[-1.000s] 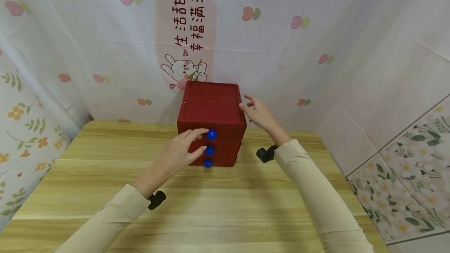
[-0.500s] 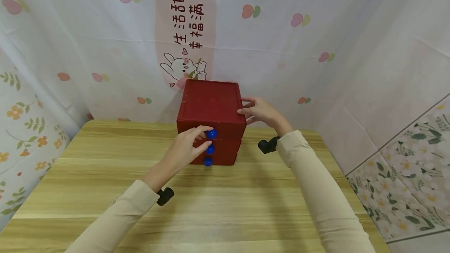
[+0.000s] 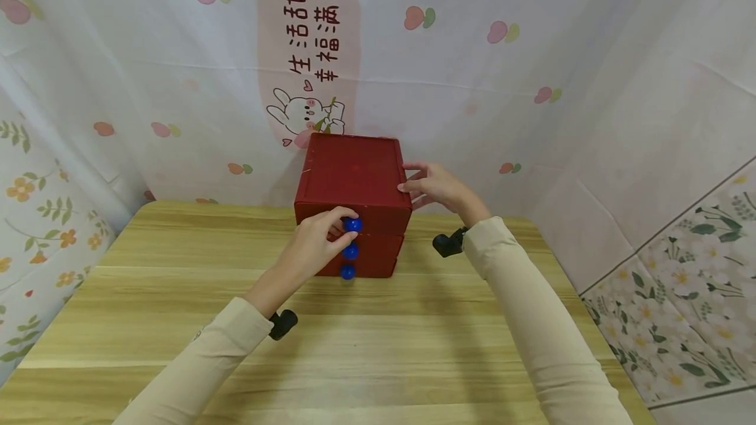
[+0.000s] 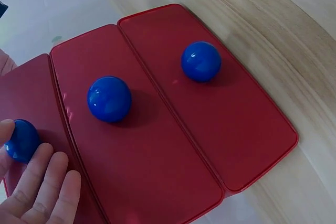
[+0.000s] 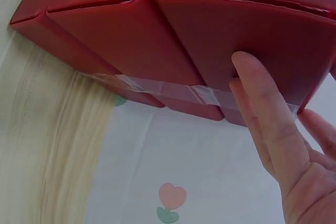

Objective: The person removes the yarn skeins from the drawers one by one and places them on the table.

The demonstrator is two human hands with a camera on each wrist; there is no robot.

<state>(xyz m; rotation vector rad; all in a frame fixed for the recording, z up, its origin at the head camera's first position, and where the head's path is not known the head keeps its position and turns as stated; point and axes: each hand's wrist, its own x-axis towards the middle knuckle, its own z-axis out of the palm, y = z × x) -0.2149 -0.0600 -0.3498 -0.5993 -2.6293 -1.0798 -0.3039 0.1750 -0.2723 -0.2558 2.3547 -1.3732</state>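
Note:
A red drawer box with three stacked drawers stands at the back of the table. Each drawer front bears a round blue knob. My left hand pinches the top knob, with the thumb on one side and fingers on the other in the left wrist view. Below it are the middle knob and the bottom knob, both untouched. At the box's right side is my right hand. Its extended fingers lie against the side wall, and its thumb is at the top edge.
The wooden table stretches in front of the box. A patterned white curtain hangs close behind it. Clear tape runs across the side of the box near its back.
My left hand has moved right and closed thumb and fingers on the top knob. The right hand has come down from beside the box's top onto its right side.

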